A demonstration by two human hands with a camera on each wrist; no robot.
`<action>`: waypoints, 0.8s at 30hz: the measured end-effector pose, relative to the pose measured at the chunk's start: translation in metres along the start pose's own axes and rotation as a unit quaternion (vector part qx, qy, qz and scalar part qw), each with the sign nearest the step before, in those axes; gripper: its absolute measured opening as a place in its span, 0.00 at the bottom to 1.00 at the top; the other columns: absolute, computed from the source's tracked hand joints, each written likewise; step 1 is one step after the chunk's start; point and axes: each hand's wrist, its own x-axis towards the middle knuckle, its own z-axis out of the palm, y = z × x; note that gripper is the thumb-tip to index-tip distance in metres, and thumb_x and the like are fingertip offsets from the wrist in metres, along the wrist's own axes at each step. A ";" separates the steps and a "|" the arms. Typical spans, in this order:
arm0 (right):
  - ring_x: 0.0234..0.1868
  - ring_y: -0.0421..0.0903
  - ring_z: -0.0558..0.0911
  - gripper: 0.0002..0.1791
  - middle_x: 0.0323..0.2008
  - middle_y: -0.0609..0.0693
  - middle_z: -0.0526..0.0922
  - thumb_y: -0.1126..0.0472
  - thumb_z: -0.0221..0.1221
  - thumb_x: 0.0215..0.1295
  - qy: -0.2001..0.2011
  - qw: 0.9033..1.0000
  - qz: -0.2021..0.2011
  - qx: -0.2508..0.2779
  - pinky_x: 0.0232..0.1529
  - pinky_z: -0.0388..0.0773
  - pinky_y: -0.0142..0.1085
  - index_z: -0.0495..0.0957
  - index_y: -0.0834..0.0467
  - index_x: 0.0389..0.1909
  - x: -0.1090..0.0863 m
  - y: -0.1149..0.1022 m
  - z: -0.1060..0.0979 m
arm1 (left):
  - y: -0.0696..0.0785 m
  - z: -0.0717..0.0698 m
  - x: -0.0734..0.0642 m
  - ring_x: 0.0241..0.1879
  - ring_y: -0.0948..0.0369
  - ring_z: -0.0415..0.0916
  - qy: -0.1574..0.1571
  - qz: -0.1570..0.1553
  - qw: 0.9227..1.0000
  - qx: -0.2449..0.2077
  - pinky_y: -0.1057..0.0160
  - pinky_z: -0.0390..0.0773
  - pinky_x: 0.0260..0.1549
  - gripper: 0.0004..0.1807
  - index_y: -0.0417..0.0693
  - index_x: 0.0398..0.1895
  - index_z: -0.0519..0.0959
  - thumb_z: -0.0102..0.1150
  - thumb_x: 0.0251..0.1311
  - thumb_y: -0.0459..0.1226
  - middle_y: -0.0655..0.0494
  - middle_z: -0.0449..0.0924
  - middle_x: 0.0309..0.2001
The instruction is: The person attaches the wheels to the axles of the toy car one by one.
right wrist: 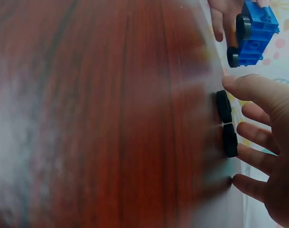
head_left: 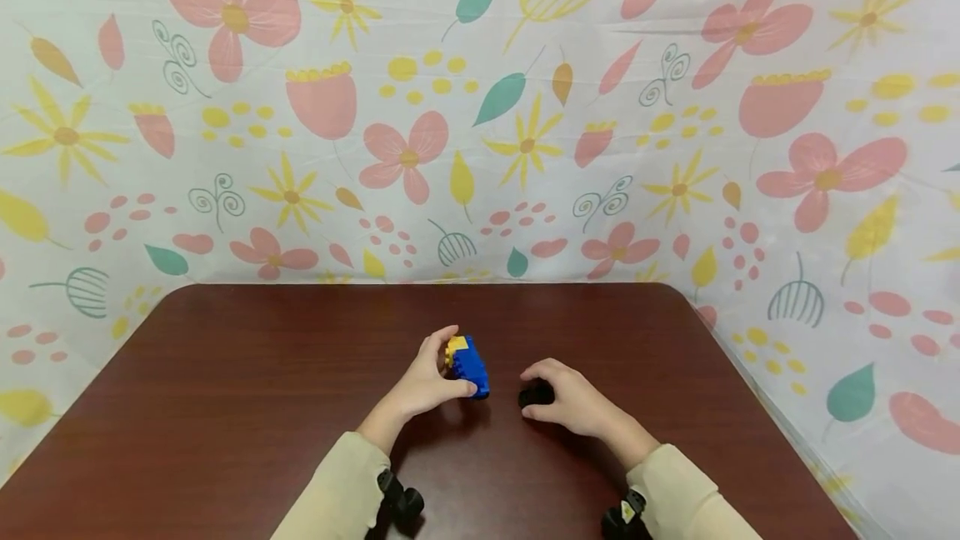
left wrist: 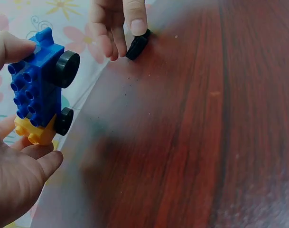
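My left hand [head_left: 422,383] holds a blue toy brick car [head_left: 470,368] above the table, thumb at one end and fingers at the other. A yellow brick [left wrist: 36,129] is attached at one end, beside rows of blue studs. The left wrist view shows two black wheels [left wrist: 68,69] on the side facing the table. My right hand [head_left: 576,398] is low over the table, its fingers spread loosely beside two loose black wheels. In the right wrist view, one loose wheel [right wrist: 224,106] lies near the thumb and the other wheel [right wrist: 229,140] by the fingertips.
The dark brown wooden table [head_left: 247,390] has rounded far corners. Behind it and along the right side hangs a white cloth [head_left: 465,107] printed with flowers and leaves. Black wrist cameras [head_left: 405,502] are strapped at both sleeves.
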 end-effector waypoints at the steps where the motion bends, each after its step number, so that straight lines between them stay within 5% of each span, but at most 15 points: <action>1: 0.52 0.48 0.76 0.24 0.50 0.49 0.77 0.52 0.67 0.54 -0.004 1.000 0.002 -0.002 0.53 0.74 0.46 0.77 0.58 0.51 0.001 0.001 0.000 | 0.000 0.000 0.000 0.64 0.47 0.63 0.000 -0.001 1.000 0.008 0.46 0.65 0.62 0.52 0.48 0.72 0.52 0.71 0.44 0.37 0.45 0.52 0.68; 10: 0.53 0.49 0.73 0.22 0.48 0.47 0.77 0.50 0.68 0.53 -0.025 1.000 0.008 -0.016 0.51 0.74 0.47 0.80 0.55 0.48 0.002 0.003 0.000 | 0.001 0.002 0.001 0.66 0.47 0.60 0.007 0.012 0.998 0.054 0.46 0.64 0.63 0.54 0.48 0.73 0.51 0.73 0.42 0.41 0.47 0.54 0.68; 19: 0.47 0.45 0.72 0.14 0.40 0.43 0.79 0.52 0.66 0.56 -0.017 0.999 -0.008 -0.040 0.48 0.73 0.45 0.83 0.52 0.43 0.007 -0.001 0.001 | -0.003 0.004 -0.002 0.67 0.45 0.59 -0.002 0.016 0.999 0.035 0.43 0.65 0.62 0.53 0.49 0.73 0.51 0.73 0.45 0.40 0.46 0.53 0.71; 24: 0.44 0.43 0.72 0.12 0.38 0.43 0.78 0.54 0.66 0.56 -0.010 0.999 0.015 -0.033 0.46 0.74 0.43 0.82 0.52 0.41 0.010 -0.002 0.000 | -0.006 0.005 0.001 0.68 0.47 0.59 -0.009 0.015 0.999 0.046 0.46 0.65 0.63 0.53 0.48 0.73 0.52 0.73 0.45 0.40 0.47 0.55 0.70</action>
